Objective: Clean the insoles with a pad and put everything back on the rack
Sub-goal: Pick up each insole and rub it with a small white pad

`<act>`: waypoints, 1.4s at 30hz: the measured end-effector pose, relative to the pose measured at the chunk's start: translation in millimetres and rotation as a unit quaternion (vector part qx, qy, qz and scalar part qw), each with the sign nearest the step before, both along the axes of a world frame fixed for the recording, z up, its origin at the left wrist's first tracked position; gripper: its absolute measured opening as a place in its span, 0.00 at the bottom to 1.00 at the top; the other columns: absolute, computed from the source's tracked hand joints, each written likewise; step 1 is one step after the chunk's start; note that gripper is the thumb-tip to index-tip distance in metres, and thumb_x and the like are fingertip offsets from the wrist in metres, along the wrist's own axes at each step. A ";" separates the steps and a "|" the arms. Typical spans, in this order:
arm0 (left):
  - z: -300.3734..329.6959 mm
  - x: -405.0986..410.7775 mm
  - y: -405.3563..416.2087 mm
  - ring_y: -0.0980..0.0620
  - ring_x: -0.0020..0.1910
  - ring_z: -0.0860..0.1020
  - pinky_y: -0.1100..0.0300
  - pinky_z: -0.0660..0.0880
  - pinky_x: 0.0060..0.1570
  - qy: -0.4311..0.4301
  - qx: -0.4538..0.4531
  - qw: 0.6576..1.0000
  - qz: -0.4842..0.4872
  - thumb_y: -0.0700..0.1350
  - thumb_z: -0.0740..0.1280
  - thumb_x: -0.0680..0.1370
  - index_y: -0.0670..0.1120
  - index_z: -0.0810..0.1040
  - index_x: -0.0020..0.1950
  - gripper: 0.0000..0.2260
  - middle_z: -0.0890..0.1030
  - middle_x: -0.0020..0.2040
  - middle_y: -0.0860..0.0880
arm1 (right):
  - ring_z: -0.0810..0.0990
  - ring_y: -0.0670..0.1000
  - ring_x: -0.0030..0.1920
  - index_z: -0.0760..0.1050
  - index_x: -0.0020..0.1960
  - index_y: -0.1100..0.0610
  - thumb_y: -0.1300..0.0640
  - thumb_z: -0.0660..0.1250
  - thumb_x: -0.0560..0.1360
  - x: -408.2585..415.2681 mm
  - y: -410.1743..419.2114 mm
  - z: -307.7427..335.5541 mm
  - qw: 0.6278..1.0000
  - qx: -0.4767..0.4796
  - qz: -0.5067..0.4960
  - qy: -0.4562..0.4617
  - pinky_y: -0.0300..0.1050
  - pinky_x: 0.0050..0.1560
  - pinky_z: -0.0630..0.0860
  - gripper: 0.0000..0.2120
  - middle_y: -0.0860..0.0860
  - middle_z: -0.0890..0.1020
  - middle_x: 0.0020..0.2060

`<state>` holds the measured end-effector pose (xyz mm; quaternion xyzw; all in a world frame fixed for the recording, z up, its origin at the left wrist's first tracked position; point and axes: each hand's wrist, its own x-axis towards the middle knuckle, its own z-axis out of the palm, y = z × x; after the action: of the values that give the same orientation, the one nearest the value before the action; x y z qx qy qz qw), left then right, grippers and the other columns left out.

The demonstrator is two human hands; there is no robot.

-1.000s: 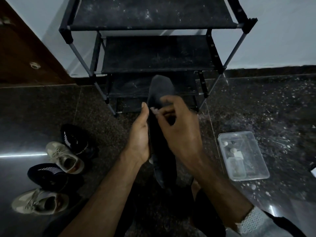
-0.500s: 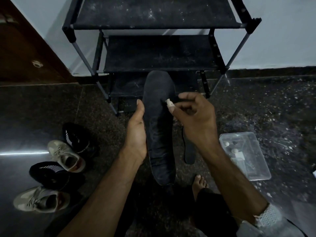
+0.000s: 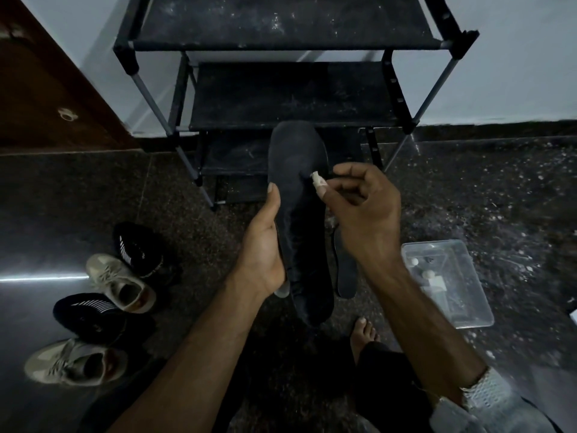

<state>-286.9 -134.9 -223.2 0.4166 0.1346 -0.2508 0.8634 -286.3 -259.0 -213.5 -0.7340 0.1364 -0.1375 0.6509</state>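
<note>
My left hand [image 3: 263, 245] grips a long black insole [image 3: 301, 214] along its left edge and holds it up, toe end pointing toward the rack. My right hand [image 3: 362, 207] pinches a small white pad [image 3: 318, 181] between thumb and fingertips, its tip touching the insole's upper middle. A second black insole [image 3: 345, 273] lies on the floor just right of the held one, partly hidden behind my right wrist. The black shoe rack [image 3: 290, 98] stands against the wall straight ahead, its shelves bare and dusty.
Two beige sneakers [image 3: 120, 281] [image 3: 73, 362] and two black knit shoes [image 3: 137, 248] [image 3: 87, 310] lie on the dark granite floor at left. A clear plastic tray [image 3: 449, 282] with small items sits at right. My bare foot [image 3: 363, 335] is below the insole. A brown door [image 3: 46, 89] stands at far left.
My right hand has moved off the insole's middle toward the right and up, uncovering the pad and the second insole on the floor. The held insole now faces me more fully.
</note>
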 end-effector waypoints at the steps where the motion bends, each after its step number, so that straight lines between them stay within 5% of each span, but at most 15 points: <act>1: 0.1 0.5 0.8 0.52 0.48 0.83 0.58 0.80 0.46 -0.002 0.005 1.000 0.003 0.57 0.50 0.83 0.47 0.79 0.58 0.22 0.85 0.50 0.48 | 0.83 0.44 0.42 0.77 0.53 0.54 0.59 0.75 0.72 -0.8 0.5 -0.3 1.000 -0.008 0.002 0.001 0.37 0.44 0.79 0.12 0.49 0.84 0.40; 4: 1.3 1.3 2.1 0.51 0.48 0.83 0.58 0.81 0.47 -0.003 0.003 1.000 0.015 0.57 0.50 0.83 0.46 0.80 0.57 0.22 0.85 0.48 0.48 | 0.82 0.42 0.44 0.76 0.54 0.53 0.59 0.73 0.74 -4.5 3.0 -1.2 0.996 -0.090 0.014 0.002 0.34 0.45 0.77 0.11 0.45 0.83 0.42; 8: 2.4 3.1 2.7 0.48 0.49 0.83 0.56 0.81 0.49 0.007 -0.021 0.999 0.026 0.58 0.50 0.82 0.46 0.86 0.49 0.27 0.85 0.48 0.45 | 0.80 0.43 0.48 0.76 0.56 0.49 0.56 0.71 0.75 -11.5 16.7 -1.6 0.969 -0.243 0.045 -0.006 0.45 0.46 0.80 0.11 0.45 0.82 0.46; 13: 4.4 8.4 11.8 0.50 0.38 0.84 0.59 0.82 0.40 0.007 -0.031 0.997 0.063 0.59 0.52 0.82 0.43 0.86 0.38 0.31 0.84 0.39 0.44 | 0.79 0.46 0.48 0.76 0.56 0.51 0.58 0.70 0.75 -24.7 44.7 1.2 0.965 -0.227 0.130 -0.016 0.49 0.47 0.80 0.10 0.46 0.82 0.45; 21: 2.2 4.0 5.2 0.49 0.48 0.83 0.55 0.80 0.49 0.011 -0.040 0.999 0.022 0.59 0.50 0.82 0.48 0.87 0.47 0.28 0.85 0.48 0.46 | 0.79 0.46 0.47 0.75 0.56 0.51 0.59 0.70 0.76 -7.5 7.6 -0.2 0.963 -0.265 0.042 -0.004 0.50 0.47 0.80 0.11 0.45 0.82 0.47; 29: 0.2 8.3 13.4 0.51 0.43 0.84 0.60 0.81 0.44 0.004 0.013 0.998 0.060 0.60 0.53 0.81 0.46 0.87 0.38 0.29 0.85 0.41 0.46 | 0.80 0.45 0.46 0.75 0.56 0.51 0.59 0.70 0.75 -24.6 46.1 6.6 0.959 -0.232 0.159 -0.036 0.48 0.46 0.80 0.11 0.44 0.82 0.44; 35: 1.0 1.4 1.4 0.48 0.53 0.83 0.53 0.79 0.55 0.015 -0.008 1.000 0.002 0.60 0.50 0.82 0.48 0.87 0.48 0.27 0.84 0.52 0.46 | 0.80 0.46 0.46 0.74 0.56 0.51 0.58 0.69 0.76 -8.6 13.1 1.5 0.966 -0.250 0.068 -0.008 0.51 0.45 0.79 0.11 0.44 0.82 0.45; 42: -1.5 5.8 7.4 0.50 0.45 0.84 0.57 0.80 0.47 0.015 0.001 0.999 0.031 0.60 0.52 0.81 0.46 0.86 0.38 0.30 0.84 0.41 0.47 | 0.81 0.46 0.46 0.75 0.57 0.52 0.58 0.69 0.76 -23.9 41.9 8.8 0.958 -0.241 0.147 -0.043 0.50 0.45 0.80 0.10 0.45 0.83 0.43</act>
<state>-281.1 -127.4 -224.6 0.4094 0.1610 -0.2304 0.8680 -310.3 -217.1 -204.7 -0.8744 -0.0387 -0.1008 0.4730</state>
